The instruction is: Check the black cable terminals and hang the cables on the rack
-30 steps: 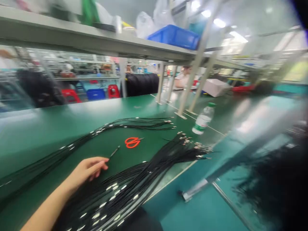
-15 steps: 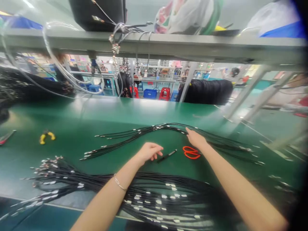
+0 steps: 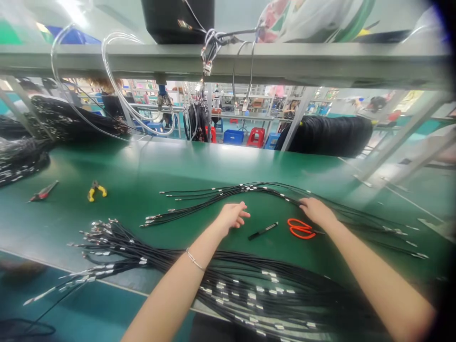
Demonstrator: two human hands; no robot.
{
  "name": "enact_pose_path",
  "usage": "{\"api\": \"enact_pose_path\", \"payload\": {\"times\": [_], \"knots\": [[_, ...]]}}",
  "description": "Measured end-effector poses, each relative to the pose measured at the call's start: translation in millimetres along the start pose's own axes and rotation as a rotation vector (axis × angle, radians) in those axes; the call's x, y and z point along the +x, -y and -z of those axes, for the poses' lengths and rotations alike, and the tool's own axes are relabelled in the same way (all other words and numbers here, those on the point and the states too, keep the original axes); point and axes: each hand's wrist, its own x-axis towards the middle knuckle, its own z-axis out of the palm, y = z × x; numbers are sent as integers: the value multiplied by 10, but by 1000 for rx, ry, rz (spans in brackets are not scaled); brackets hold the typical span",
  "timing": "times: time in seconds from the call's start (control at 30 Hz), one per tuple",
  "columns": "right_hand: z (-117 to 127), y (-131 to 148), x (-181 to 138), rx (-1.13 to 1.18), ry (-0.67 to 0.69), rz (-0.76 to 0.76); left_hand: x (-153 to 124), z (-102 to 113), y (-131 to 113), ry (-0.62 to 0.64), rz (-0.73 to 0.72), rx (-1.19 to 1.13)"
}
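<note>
A thin bundle of black cables (image 3: 217,194) with white labels and metal ends lies in an arc across the green table. At its right part, my right hand (image 3: 318,212) has its fingers closed on the cables; the fingertips are partly hidden. My left hand (image 3: 233,216) hovers just below the arc, fingers apart and holding nothing. A black pen (image 3: 262,231) lies to its lower right. Orange-handled scissors (image 3: 301,229) lie below my right hand. Under my forearms a thicker bundle of black cables (image 3: 164,258) stretches along the table's near edge.
Yellow-handled pliers (image 3: 97,191) and a red-handled tool (image 3: 44,191) lie on the left. More black cables (image 3: 21,161) are heaped at the far left. A grey shelf beam (image 3: 285,65) crosses above the table (image 3: 213,161), with clear tubing (image 3: 114,90) hanging from it.
The view has swung left, so everything sits further right in the picture. My right hand has slid a little rightward along the cables; my left hand has risen slightly with its fingers more spread.
</note>
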Motion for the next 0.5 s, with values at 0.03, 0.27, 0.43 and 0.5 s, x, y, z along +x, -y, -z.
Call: {"api": "enact_pose_path", "payload": {"times": [0.03, 0.27, 0.43, 0.5], "knots": [[-1, 12, -45, 7, -15, -9, -3, 14, -11, -38, 15, -43], [404, 28, -167, 198, -215, -106, 31, 101, -70, -271, 108, -331], [953, -84, -265, 444, -324, -93, 70, 162, -94, -403, 102, -436], [1194, -125, -343, 538, -391, -68, 64, 170, -98, -405, 94, -454]]}}
